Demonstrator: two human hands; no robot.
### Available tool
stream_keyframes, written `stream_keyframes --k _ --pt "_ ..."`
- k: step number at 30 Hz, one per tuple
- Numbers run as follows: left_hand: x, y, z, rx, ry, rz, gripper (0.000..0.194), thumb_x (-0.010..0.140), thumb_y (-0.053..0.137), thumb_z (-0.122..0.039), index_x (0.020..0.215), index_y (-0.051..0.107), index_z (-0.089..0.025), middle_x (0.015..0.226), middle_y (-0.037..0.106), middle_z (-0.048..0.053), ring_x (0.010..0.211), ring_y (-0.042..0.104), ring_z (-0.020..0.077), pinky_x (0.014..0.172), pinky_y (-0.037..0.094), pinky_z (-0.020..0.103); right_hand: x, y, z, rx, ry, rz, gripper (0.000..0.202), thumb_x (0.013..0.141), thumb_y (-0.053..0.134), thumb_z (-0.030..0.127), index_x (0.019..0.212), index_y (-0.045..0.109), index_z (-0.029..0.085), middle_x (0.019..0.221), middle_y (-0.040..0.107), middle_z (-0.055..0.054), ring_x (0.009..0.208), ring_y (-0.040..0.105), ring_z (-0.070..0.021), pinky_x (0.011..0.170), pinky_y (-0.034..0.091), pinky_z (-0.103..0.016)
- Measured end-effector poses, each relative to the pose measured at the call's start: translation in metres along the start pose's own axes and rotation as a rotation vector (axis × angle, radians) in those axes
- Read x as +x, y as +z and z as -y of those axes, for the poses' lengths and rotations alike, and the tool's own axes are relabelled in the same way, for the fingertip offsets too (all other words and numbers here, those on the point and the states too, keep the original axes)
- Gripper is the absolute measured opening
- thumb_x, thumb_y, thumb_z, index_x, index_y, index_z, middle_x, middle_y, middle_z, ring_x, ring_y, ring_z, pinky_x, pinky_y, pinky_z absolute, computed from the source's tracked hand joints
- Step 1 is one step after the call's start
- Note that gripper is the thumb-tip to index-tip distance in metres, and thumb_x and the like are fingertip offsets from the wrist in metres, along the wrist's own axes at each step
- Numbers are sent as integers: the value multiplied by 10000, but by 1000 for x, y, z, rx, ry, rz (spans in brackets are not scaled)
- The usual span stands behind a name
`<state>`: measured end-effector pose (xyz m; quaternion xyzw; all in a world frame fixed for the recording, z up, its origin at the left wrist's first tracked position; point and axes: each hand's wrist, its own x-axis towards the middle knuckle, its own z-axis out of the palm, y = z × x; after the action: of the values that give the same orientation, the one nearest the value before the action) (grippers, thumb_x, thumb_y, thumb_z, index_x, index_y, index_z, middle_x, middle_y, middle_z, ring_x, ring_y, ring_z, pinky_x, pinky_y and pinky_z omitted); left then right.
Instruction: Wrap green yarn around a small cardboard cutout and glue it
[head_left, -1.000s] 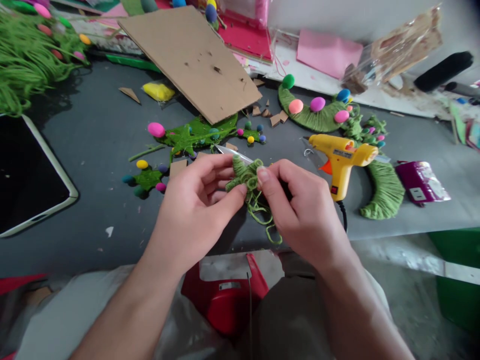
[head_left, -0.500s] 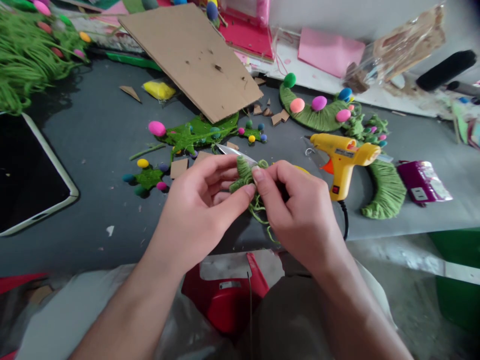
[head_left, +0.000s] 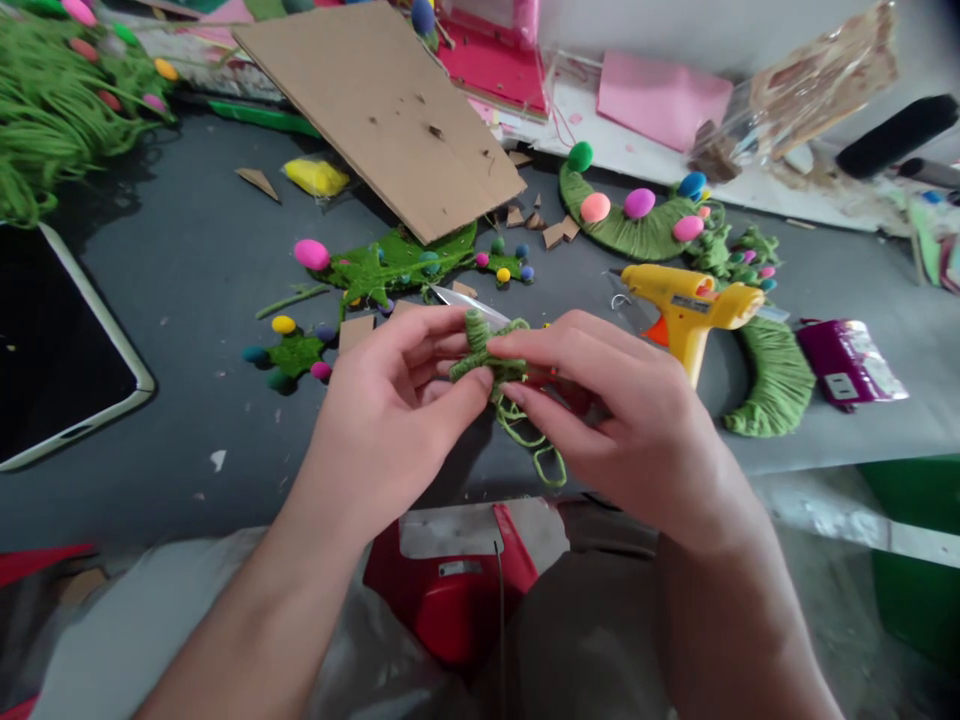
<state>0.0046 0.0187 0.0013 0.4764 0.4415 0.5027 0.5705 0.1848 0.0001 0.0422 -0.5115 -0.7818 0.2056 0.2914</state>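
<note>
Just over the table's front, my left hand (head_left: 397,410) is closed on a small star-like shape wrapped in green yarn (head_left: 476,333). Its thumb presses the near side, and the other fingers lie behind. My right hand (head_left: 637,420) has its index fingertip on top of the wrapped shape and its thumb lower, with one wrapped arm between them. A loose tail of green yarn (head_left: 551,472) hangs in loops below. Behind the hands lies a pointed metal blade (head_left: 471,306), its other end hidden by my fingers.
A yellow hot glue gun (head_left: 690,305) lies right, near a yarn-wrapped crescent (head_left: 776,385) and purple packet (head_left: 851,365). Behind are a cardboard sheet (head_left: 382,120), a crescent with pompoms (head_left: 637,235) and green leaf shapes (head_left: 296,352). A tablet-like device (head_left: 60,350) sits left.
My right hand has shifted from a close pinch at the wrapped shape to a wider hold, index above and thumb below. The yarn loops hang more to the right.
</note>
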Motion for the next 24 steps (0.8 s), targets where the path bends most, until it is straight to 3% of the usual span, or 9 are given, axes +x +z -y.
stream_keyframes --k 8,18,24 --pt "0 -1 -1 28 -45 -5 345 755 857 -165 1056 771 -309 1083 765 6 1017 736 237 736 643 293 3 4 -1 -33 -7 -38 206 975 578 146 1028 733 270 1013 665 -38 860 627 -154 757 536 -288" --pt "1 -1 -2 -21 -31 5 366 748 855 -116 1047 780 -313 1064 769 -10 990 741 208 733 639 268 3 10 2 -4 25 -116 150 963 588 139 966 712 223 957 673 -34 794 606 -143 681 497 -283" --pt "0 0 -3 -73 -44 24 311 796 825 -122 1055 771 -287 1060 771 0 994 740 191 863 648 302 4 8 2 2 78 -103 92 941 617 153 925 683 215 895 666 -16 738 579 -136 643 462 -293"
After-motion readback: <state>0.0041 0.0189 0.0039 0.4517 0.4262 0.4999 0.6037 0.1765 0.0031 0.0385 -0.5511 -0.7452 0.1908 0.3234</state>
